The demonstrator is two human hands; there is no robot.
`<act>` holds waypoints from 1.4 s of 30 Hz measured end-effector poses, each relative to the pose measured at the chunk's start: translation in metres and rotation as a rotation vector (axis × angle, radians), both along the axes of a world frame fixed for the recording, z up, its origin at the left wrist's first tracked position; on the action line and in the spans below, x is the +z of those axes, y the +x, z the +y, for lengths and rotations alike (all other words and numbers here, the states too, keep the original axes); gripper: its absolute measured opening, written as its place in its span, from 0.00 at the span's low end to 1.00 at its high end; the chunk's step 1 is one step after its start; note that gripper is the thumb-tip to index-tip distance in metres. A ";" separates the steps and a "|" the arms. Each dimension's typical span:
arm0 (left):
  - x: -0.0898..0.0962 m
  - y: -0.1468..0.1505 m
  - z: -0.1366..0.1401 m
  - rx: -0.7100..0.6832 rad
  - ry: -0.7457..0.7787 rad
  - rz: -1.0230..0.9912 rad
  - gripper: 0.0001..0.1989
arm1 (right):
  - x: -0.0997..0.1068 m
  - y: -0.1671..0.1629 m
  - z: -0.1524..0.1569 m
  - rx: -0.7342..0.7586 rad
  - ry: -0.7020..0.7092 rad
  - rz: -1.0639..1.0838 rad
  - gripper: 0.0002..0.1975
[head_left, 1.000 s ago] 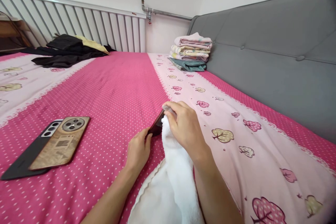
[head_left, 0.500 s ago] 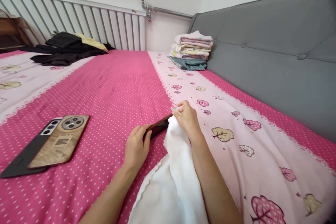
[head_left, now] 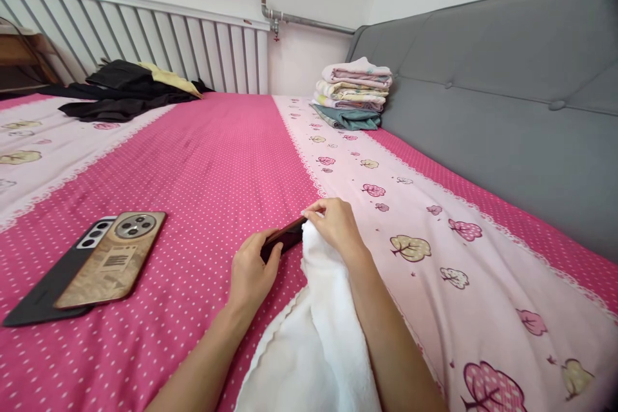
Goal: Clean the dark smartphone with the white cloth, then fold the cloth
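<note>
My left hand point(head_left: 253, 270) is closed round one end of a dark, brown-edged phone point(head_left: 290, 238), which is tilted above the pink bedding. A white cloth point(head_left: 323, 296) with a wavy edge is pinched in my right hand point(head_left: 334, 222), whose fingers press it against the phone's far end. From there the cloth hangs down between my forearms to the bottom of the view. Part of the phone is hidden by the cloth and my fingers. To the left, a tan patterned phone point(head_left: 116, 264) with a round camera ring lies partly across a black phone case point(head_left: 53, 290).
Folded cloths point(head_left: 355, 87) are stacked against the grey headboard point(head_left: 497, 90). Dark clothes point(head_left: 120, 87) and a yellow cloth point(head_left: 171, 78) lie at the back left, before a white radiator point(head_left: 217, 55). Pink patterned bedding point(head_left: 217, 154) spreads under everything.
My right hand has slid a little to the left and down along the phone's edge with the cloth. The left hand stays nearly in place, still holding the phone.
</note>
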State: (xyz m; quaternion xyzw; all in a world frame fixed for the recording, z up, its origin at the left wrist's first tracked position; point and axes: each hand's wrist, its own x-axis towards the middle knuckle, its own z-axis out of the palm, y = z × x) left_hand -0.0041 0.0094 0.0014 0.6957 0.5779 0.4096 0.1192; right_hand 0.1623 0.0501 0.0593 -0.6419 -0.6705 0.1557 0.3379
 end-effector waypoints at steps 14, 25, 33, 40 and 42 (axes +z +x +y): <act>0.000 0.000 0.000 -0.026 0.007 -0.006 0.13 | 0.007 -0.025 -0.015 0.108 -0.026 -0.126 0.05; 0.000 0.001 -0.001 0.006 -0.017 0.017 0.15 | -0.005 0.011 0.004 -0.138 -0.035 -0.025 0.05; 0.008 0.000 -0.004 0.248 -0.261 0.070 0.08 | -0.008 0.010 0.007 -0.155 -0.015 -0.047 0.06; 0.005 -0.003 0.000 0.195 -0.406 0.182 0.09 | -0.010 0.004 0.007 -0.057 0.002 0.010 0.05; 0.005 -0.003 0.001 0.191 -0.411 0.176 0.09 | -0.010 -0.005 0.004 0.038 -0.002 0.040 0.05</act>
